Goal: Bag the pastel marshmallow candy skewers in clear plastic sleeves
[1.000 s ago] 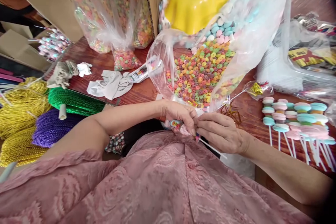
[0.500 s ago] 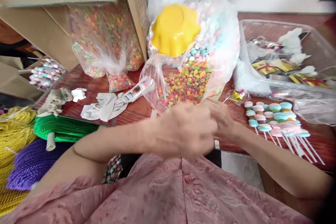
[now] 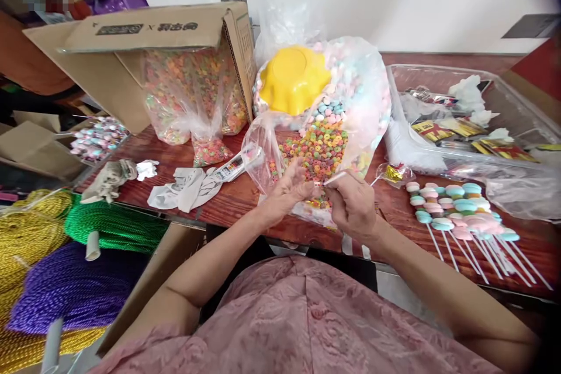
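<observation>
A thin white stick (image 3: 336,179) is pinched in my right hand (image 3: 356,203), its free end pointing up and right. Close beside it, my left hand (image 3: 287,190) has thumb and forefinger drawn together at a small pale piece I cannot make out, while its other fingers reach upward. Both hands are over the near side of an open clear bag of ring-shaped candies (image 3: 322,143) in orange, green, yellow and red. Pink, blue and white marshmallow-like sweets (image 3: 363,76) fill the bag behind, where a yellow scalloped bowl (image 3: 293,79) lies upside down.
Sticks threaded with pastel sweets (image 3: 464,207) lie at right, before a clear plastic bin (image 3: 442,158) of packets. A cardboard box (image 3: 153,26) holding bagged candy rings stands at left. Pale gloves (image 3: 188,190) lie on the table; coloured cord bundles (image 3: 79,289) sit below.
My hands have come apart from their blurred overlap, and the white stick now shows in the right one. The left hand has drawn back leftward. The camera view has tilted up.
</observation>
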`<state>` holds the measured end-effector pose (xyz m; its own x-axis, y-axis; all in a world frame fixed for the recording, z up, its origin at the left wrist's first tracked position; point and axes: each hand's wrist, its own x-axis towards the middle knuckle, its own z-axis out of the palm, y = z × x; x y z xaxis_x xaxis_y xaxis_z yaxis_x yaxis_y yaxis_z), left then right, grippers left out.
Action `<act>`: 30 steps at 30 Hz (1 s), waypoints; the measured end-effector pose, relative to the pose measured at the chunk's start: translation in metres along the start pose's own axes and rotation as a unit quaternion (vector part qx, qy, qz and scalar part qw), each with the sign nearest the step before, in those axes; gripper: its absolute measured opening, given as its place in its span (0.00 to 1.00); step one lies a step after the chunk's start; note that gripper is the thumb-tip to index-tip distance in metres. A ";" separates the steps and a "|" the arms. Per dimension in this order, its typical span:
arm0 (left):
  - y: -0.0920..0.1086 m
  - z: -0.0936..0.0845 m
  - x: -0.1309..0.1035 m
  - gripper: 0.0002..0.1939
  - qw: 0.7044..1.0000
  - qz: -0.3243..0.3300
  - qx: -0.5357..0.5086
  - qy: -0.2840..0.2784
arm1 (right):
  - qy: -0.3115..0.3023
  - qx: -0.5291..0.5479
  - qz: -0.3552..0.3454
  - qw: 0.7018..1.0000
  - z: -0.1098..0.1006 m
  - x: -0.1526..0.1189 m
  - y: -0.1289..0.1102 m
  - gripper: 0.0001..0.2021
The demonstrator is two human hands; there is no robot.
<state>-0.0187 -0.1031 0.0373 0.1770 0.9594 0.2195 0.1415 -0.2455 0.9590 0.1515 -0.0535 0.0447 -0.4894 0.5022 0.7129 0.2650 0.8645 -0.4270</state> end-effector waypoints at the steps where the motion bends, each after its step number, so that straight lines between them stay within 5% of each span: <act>1: -0.002 0.002 -0.004 0.27 0.996 -0.043 -0.067 -0.038 | 0.017 -0.010 -0.025 1.000 0.001 0.001 0.000 0.08; 4: -0.006 0.002 -0.013 0.23 0.983 -0.083 -0.142 -0.083 | 0.044 0.018 -0.008 0.999 0.007 -0.002 -0.005 0.07; 8: -0.006 -0.015 -0.020 0.15 0.991 0.065 0.114 0.023 | 0.001 0.151 0.187 0.971 0.022 -0.013 -0.010 0.08; 10: -0.009 -0.025 -0.026 0.12 0.953 0.154 0.259 0.041 | -0.049 0.282 0.318 0.904 0.029 -0.019 -0.012 0.11; 12: -0.016 -0.032 -0.034 0.10 0.913 0.216 0.345 0.031 | -0.092 0.416 0.430 0.796 0.035 -0.026 -0.017 0.14; 15: -0.026 -0.035 -0.052 0.09 0.885 0.248 0.394 0.020 | -0.133 0.547 0.508 0.651 0.044 -0.034 -0.031 0.18; 18: -0.024 -0.039 -0.072 0.07 0.899 0.227 0.372 0.031 | -0.176 0.598 0.509 0.593 0.056 -0.037 -0.051 0.17; 20: -0.015 -0.052 -0.086 0.05 0.921 0.178 0.345 0.035 | -0.205 0.583 0.492 0.613 0.066 -0.037 -0.061 0.14; 21: -0.008 -0.063 -0.094 0.04 0.932 0.135 0.335 0.032 | -0.209 0.560 0.473 0.647 0.071 -0.037 -0.064 0.12; 25: 0.021 -0.130 -0.147 0.05 0.945 -0.123 0.299 0.044 | -0.191 0.395 0.271 0.857 0.085 -0.046 -0.056 0.14; 27: 0.029 -0.163 -0.184 0.06 0.920 -0.251 0.297 0.046 | -0.231 0.312 0.144 0.910 0.084 -0.055 -0.044 0.10; 30: 0.022 -0.185 -0.230 0.06 0.836 -0.439 0.328 0.022 | -0.268 0.265 0.043 0.925 0.071 -0.067 -0.029 0.06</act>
<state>-0.2369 -0.3033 0.0412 -0.3109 0.8098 -0.4975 0.7045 0.5477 0.4513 0.1173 -0.1137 -0.0298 -0.8648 0.3639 0.3459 -0.0526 0.6195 -0.7832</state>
